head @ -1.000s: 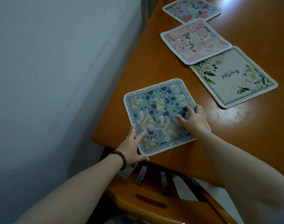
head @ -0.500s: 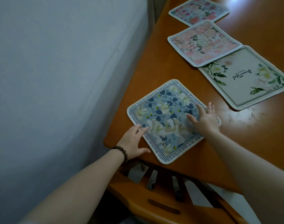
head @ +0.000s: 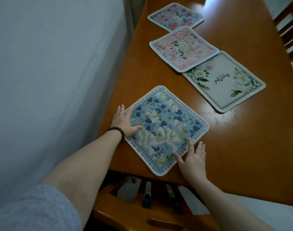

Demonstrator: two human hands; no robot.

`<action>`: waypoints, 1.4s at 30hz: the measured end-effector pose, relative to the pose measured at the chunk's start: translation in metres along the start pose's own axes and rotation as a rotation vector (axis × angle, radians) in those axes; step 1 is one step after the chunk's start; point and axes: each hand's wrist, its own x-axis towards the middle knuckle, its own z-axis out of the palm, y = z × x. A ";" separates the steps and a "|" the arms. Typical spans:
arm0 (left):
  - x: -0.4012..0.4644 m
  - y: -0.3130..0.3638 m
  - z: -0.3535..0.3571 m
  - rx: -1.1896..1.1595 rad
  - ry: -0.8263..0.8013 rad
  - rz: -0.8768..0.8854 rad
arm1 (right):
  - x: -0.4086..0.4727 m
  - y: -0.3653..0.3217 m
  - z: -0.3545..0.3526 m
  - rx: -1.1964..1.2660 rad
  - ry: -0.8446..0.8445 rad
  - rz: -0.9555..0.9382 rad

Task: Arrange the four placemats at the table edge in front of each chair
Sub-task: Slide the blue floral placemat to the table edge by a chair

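Note:
A blue floral placemat lies turned like a diamond near the table's short end, above a wooden chair. My left hand rests flat on its left corner, fingers spread. My right hand lies flat on its lower right edge, fingers apart. Beyond it lie a cream placemat with green leaves and script, a pale pink floral placemat touching it, and a pink-and-grey floral placemat farthest away.
The orange wooden table runs away from me, its left long side close to a white wall. Another chair stands at the far right.
Both hands have slid along the blue placemat: the left up onto its left corner, the right down to its lower right edge. The mat has turned a little more and the view has shifted.

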 end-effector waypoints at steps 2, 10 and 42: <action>0.004 0.002 0.001 0.014 -0.062 -0.009 | -0.001 -0.001 0.003 -0.008 -0.006 -0.016; -0.007 0.008 0.002 0.037 -0.098 0.004 | 0.017 0.011 -0.012 -0.071 -0.003 -0.041; -0.108 0.015 0.061 0.046 -0.143 -0.003 | -0.010 0.038 -0.031 -0.060 -0.141 -0.046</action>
